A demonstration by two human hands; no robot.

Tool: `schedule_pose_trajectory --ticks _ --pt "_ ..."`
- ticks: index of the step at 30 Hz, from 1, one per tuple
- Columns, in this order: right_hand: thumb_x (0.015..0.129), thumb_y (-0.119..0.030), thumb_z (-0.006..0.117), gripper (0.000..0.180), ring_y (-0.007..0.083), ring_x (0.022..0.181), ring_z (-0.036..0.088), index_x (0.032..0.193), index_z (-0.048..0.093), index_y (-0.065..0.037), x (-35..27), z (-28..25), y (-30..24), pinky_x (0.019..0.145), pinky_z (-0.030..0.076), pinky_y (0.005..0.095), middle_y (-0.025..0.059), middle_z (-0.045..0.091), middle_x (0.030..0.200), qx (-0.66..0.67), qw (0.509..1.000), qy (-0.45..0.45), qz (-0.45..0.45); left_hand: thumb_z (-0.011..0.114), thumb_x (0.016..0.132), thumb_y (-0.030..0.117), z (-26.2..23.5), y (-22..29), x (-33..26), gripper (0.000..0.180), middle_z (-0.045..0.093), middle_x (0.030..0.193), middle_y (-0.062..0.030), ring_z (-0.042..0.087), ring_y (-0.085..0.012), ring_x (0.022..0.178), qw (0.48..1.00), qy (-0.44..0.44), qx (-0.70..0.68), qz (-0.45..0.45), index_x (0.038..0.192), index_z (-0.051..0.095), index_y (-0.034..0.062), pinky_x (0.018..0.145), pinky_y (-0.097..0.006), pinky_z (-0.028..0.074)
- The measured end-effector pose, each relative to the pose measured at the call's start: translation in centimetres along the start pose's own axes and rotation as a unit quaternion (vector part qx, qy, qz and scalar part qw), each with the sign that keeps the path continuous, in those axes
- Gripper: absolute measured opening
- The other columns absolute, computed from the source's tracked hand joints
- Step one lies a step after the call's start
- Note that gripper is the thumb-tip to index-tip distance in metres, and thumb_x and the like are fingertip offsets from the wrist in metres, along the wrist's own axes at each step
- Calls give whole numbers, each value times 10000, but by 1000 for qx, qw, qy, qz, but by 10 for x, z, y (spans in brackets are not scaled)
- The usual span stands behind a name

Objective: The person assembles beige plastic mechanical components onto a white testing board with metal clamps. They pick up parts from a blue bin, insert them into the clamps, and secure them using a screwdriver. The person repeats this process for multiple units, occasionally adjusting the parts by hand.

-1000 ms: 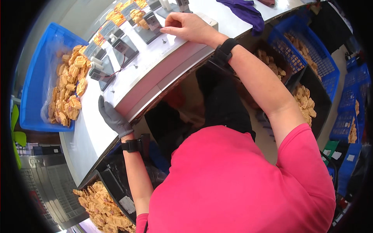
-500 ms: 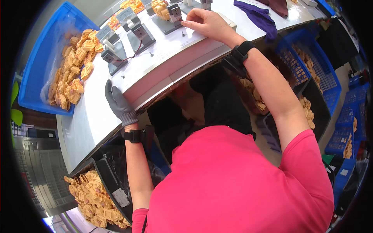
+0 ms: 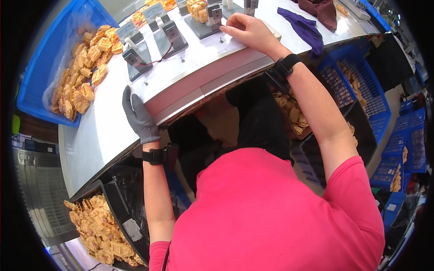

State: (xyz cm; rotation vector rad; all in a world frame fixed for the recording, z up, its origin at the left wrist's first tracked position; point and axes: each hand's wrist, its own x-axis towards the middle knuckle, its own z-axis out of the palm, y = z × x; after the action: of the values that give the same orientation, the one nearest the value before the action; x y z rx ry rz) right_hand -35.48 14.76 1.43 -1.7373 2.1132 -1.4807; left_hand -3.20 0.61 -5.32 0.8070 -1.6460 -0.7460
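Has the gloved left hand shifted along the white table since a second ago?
No. The grey-gloved left hand still rests on the white table's near edge, just below the same grey metal fixture; only the camera moved.

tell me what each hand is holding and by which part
Left hand, gloved, rests flat on the table edge, holding nothing. Right hand pinches by the fixture; cannot tell what.

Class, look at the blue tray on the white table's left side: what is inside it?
The blue tray holds a heap of small orange-yellow moulded parts on a clear plastic liner. The tray's floor beneath the heap is covered, so nothing there can be seen.
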Motion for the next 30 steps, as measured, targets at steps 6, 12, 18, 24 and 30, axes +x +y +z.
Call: schedule_pose_trajectory --ticks 6,12,18,24,30 --pt "917 -350 700 307 107 738 595 969 678 -48 -1 0 -4 698 490 254 21 665 798 -7 1000 -6 9 457 1033 277 -1 3 -3 467 551 1354 -187 506 -268 1260 1000 4 -4 10 1360 493 -56 1096 -358 349" --pt "920 -364 697 320 101 727 577 965 679 -47 1 3 6 681 482 252 14 651 787 2 1000 3 -4 461 1034 273 -1 1 -4 459 552 1360 -186 507 -272 1268 1000 4 -2 16 1353 504 -54 1096 -362 355" --pt "938 -331 686 301 63 813 575 994 656 -37 2 0 2 758 472 225 -10 651 849 -2 999 -34 25 459 1032 268 -2 1 -3 453 555 1360 -186 510 -277 1270 1000 7 11 17 1345 513 -54 1096 -367 361" --pt "942 -332 683 297 61 808 575 992 656 -41 1 0 5 754 474 226 -13 650 844 7 999 -34 13 437 1035 304 -1 3 -3 493 551 1361 -184 505 -262 1267 1000 2 18 14 1368 496 -54 1101 -352 347" --pt "929 -357 694 300 100 764 606 977 681 -61 2 2 8 720 506 247 20 668 821 5 1000 -16 -11 430 1036 327 -2 0 -2 516 548 1363 -183 500 -250 1268 1000 -1 13 10 1379 488 -55 1104 -343 339"
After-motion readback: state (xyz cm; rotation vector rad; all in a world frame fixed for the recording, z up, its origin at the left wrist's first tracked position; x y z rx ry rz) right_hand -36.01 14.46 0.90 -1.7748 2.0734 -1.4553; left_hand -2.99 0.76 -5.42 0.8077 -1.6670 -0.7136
